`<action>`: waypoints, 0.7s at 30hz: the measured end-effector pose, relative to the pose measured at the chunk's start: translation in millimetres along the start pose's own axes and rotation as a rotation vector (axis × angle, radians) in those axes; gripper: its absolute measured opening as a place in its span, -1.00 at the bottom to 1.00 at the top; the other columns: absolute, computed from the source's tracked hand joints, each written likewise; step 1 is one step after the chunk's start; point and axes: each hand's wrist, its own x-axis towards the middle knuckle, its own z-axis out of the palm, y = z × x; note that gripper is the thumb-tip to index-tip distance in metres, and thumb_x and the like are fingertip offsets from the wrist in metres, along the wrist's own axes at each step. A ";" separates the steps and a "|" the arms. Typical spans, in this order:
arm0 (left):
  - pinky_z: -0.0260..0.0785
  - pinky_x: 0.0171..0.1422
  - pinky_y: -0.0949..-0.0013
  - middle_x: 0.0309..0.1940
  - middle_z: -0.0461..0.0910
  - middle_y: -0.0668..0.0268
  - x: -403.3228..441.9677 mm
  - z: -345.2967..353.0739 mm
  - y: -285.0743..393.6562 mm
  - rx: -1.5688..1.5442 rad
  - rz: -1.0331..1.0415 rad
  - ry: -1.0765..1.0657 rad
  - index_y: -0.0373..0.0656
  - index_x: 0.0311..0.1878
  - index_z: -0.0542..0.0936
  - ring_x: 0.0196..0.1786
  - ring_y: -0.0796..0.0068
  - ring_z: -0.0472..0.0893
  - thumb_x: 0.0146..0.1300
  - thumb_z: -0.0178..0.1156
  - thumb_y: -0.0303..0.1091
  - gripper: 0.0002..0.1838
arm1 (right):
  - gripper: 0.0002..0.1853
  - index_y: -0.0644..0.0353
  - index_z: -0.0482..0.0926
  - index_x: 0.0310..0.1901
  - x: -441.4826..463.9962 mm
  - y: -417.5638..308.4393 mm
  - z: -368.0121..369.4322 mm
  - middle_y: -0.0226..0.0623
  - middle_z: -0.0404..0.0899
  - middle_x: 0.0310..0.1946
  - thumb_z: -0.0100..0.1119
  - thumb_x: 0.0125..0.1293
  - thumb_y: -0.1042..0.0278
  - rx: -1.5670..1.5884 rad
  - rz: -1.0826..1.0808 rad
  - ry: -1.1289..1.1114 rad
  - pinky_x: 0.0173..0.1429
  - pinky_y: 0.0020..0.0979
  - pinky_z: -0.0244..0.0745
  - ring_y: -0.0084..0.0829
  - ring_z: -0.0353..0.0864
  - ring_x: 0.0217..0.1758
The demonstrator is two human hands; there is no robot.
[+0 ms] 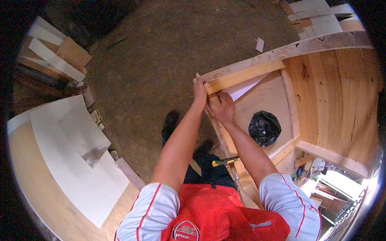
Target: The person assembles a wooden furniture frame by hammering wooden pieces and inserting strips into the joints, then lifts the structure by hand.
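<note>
My left hand is closed around the near left corner of a wooden frame, with a fingertip showing above the edge. Just inside that corner, my right hand has its fingers curled against the inner side of the wood. Whatever sits in those fingers, if anything, is hidden. Beside them a white sheet lies against the frame's inside. On the panel within the frame rests a black plastic bag. A yellow and black tool lies across the frame's near edge, below my right forearm.
Upright wooden planks form a wall on the right. A curved board with white sheets stands at the left. Offcuts are piled at the upper left, and more boards at the upper right. Brown floor lies ahead.
</note>
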 end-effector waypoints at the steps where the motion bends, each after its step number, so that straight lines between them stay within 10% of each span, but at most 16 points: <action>1: 0.37 0.12 0.12 -0.18 0.66 -0.04 3.9 -3.9 -6.9 0.005 0.003 -0.033 -0.39 -0.13 0.65 -0.06 0.07 0.61 0.51 -0.11 0.09 -0.37 | -0.61 0.18 0.57 -0.01 -0.9 -0.1 1.9 0.09 0.61 -0.20 0.19 0.27 0.07 -0.022 0.015 -0.004 0.06 0.10 0.48 0.15 0.59 -0.09; 21: 0.44 0.13 0.30 -0.08 0.67 0.21 -35.3 -34.3 26.3 -0.016 -0.142 -0.356 -0.36 0.06 0.61 -0.06 0.42 0.60 0.57 -0.07 -0.03 -0.49 | -0.33 0.25 0.54 0.08 -6.2 43.4 41.4 0.04 0.56 0.04 0.36 0.13 -0.18 0.011 0.160 0.082 0.21 0.01 0.43 0.11 0.50 0.10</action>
